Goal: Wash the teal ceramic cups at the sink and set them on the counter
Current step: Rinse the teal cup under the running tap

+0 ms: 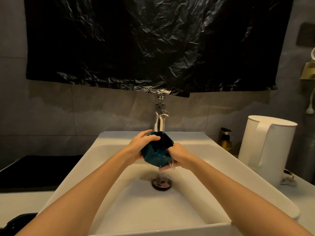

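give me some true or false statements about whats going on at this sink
1. The left hand and the right hand both hold the teal cup over the sink. True.
2. The teal cup stands on the counter beside the white kettle. False: it is held up just below the faucet.
3. A black plastic sheet hangs on the wall above the faucet. True.
4. The pump bottle stands to the left of the sink. False: it stands on the right, between the sink and the white kettle.
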{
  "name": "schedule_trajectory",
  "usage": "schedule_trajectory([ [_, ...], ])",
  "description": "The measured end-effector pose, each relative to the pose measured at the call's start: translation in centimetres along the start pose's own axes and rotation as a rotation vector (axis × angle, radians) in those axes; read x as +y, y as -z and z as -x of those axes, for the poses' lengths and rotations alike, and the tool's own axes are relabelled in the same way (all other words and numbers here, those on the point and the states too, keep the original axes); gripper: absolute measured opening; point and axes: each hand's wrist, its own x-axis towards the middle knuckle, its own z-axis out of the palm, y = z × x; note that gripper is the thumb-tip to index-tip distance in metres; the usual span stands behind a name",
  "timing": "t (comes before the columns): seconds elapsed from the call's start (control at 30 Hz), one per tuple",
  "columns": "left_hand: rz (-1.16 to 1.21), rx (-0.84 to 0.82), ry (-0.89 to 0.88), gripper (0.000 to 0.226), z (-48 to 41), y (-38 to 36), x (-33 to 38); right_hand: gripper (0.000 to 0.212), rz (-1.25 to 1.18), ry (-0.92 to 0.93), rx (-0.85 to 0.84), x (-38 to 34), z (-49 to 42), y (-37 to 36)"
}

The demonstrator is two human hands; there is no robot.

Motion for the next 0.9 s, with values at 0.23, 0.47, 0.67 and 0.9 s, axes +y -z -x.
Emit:
schedule_trajectory([
  [0.23,0.0,0.1,-0.114,0.032,-0.1,-0.7,-1.0,0.019,-0.172,-0.181,-0.313,-0.5,1.3,1.2],
  [0.47,-0.229,0.014,-0.104,0.035,0.5,-0.7,-0.9,0.016,0.438,0.186,0.188,0.4,0.1,1.1],
  [0.67,-0.279,0.037,-0.109,0.032,0.2,-0.1,-0.7,0.023,0.438,0.198,0.016,0.5,0.7,0.6],
  [0.9,-0.073,0.07,-0.046,0.028,-0.3,-0.4,-0.7,0.021,-0.086,-0.037,-0.057,-0.5,1.1,0.3],
])
